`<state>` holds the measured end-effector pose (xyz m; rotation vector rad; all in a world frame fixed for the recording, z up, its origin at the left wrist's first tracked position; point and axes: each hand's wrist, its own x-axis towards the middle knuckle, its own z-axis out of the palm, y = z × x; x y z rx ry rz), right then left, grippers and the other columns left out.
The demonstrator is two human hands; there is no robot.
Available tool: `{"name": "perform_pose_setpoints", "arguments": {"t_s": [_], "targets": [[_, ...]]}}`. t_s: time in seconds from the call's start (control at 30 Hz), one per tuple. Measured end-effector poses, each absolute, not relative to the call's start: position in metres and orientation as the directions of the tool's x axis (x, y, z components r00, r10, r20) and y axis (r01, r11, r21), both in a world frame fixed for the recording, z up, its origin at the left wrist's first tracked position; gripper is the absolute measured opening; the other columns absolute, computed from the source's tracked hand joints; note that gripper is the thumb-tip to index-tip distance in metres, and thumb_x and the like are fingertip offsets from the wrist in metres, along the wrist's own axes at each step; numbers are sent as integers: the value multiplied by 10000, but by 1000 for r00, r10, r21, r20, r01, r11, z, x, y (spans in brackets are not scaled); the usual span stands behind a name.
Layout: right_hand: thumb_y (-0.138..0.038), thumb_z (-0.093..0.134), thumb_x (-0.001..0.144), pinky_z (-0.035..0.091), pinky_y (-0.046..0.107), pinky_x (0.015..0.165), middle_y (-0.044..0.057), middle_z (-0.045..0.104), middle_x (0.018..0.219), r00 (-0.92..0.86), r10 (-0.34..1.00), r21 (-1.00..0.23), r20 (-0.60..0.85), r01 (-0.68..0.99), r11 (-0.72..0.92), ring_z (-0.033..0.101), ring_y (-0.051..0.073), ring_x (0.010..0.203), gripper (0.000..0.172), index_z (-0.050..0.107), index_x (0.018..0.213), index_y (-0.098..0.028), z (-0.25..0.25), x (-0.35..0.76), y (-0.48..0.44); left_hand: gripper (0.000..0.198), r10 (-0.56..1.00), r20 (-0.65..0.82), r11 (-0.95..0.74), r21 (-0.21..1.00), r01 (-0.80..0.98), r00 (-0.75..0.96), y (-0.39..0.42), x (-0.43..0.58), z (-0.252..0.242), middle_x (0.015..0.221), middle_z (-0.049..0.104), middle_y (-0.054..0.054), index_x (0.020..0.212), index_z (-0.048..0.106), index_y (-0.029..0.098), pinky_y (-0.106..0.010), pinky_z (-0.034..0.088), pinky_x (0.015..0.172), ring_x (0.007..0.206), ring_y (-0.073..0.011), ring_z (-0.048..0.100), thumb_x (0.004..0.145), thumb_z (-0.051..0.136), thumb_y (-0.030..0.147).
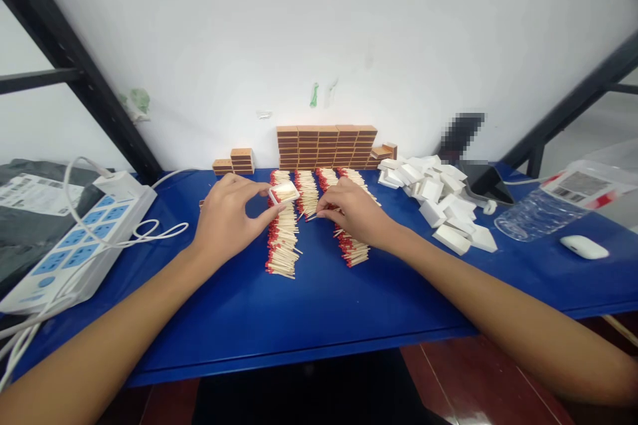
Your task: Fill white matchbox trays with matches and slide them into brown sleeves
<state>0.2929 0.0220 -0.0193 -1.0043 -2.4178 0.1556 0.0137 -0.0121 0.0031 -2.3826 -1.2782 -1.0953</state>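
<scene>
Matchbox tray point(284, 193) in left hand point(226, 216)

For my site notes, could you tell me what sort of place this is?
Probably a small hand-packing workstation for matches. Rows of loose matches lie on the blue table, filled brown matchboxes are stacked against the wall, and a heap of white box trays waits nearby.

Label point(30, 191) print (on the grey bag) seems too blurred to read.
</scene>
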Motion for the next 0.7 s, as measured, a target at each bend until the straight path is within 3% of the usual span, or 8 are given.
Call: {"name": "perform_pose_setpoints", "arguments": {"t_s": [0.1,0.27,0.7], "targets": [[-168,727,967,404,393,886,75,732,937,-638,651,-206,411,630,748,548,240,948,50,769,961,-195,-19,293,22,275,622,702,-600,143,787,347,-12,14,3,993,803,-59,1043,772,208,-434,544,904,969,-275,688,939,780,462],[-219,678,1011,397,407,881,92,699,996,-675,631,-140,383,632,762,522,259,996,104,778,1035,-205,-20,292,19,273,620,698,-609,140,781,358,-12,14,3,987,805,-58,1045,770,215,-428,544,888,955,-274,693,946,770,470],[-214,675,1014,414,413,900,102,697,1021,-678,644,-135,354,645,752,515,261,1002,90,756,1031,-178,-21,289,19,272,623,693,-612,144,778,362,-11,13,2,994,806,-57,1050,773,217,-412,539,888,959,-270,693,939,780,464]]}}
